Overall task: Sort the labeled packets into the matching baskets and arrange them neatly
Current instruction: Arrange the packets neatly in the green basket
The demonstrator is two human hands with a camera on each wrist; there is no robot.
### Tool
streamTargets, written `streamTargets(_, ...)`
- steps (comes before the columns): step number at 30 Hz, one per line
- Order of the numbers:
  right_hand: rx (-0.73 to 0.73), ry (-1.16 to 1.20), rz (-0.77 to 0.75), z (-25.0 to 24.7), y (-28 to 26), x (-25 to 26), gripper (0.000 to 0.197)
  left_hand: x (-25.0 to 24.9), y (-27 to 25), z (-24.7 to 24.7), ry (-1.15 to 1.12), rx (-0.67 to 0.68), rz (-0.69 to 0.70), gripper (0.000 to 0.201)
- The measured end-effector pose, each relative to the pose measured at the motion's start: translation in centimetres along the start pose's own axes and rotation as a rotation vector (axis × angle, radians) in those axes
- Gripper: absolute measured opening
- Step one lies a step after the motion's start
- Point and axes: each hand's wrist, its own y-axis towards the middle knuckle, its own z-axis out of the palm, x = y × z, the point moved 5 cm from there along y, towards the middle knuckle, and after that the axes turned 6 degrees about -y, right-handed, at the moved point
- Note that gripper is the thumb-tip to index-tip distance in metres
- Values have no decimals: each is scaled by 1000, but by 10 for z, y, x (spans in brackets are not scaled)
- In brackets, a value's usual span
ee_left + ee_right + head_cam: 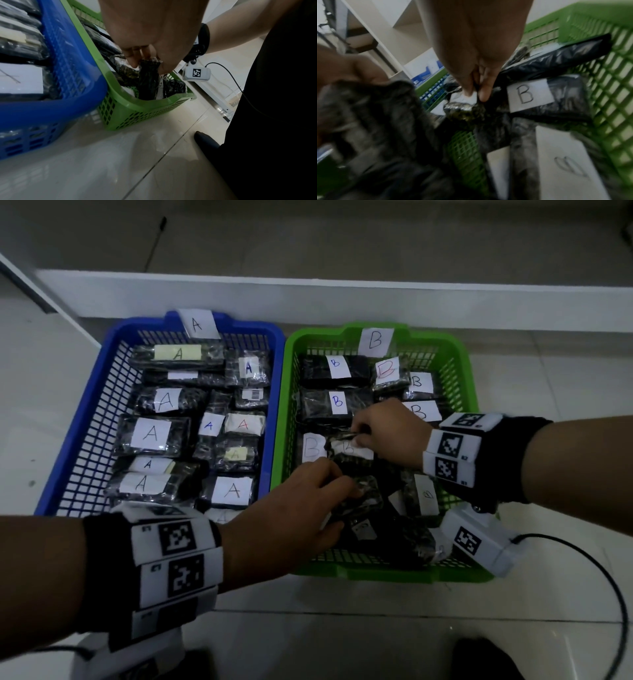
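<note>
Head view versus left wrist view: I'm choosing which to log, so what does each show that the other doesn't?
Only the head view shows the A and B labels, the basket tags and the right hand pinching a B packet. Only the left wrist view shows the left hand's fingertips gripping a black packet from beneath. Both show the blue basket beside the green basket.

- A blue plastic lattice basket [102, 392], tagged "A", is filled with black plastic-wrapped packets labelled A [150, 434], laid flat in rows.
- A green plastic lattice basket [459, 378], tagged "B", stands just beside it; black plastic-wrapped packets labelled B [337, 402] are ordered at its far end, jumbled nearer.
</note>
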Motion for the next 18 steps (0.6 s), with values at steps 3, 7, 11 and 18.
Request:
streamTargets(3, 27, 45, 1, -1, 1, -5, 23, 1, 3, 1, -1, 1, 17, 40)
streamTargets(7, 77, -153, -47, 7, 2, 0, 19, 1, 8, 1, 2, 6, 25, 39)
streamTargets(11, 51, -282, -40, 10, 6, 5, 12, 6, 18, -1, -83, 6, -6, 34)
streamTargets(18, -86, 245, 14, -32, -3, -5, 14, 31, 49, -19, -78, 37, -186, 20)
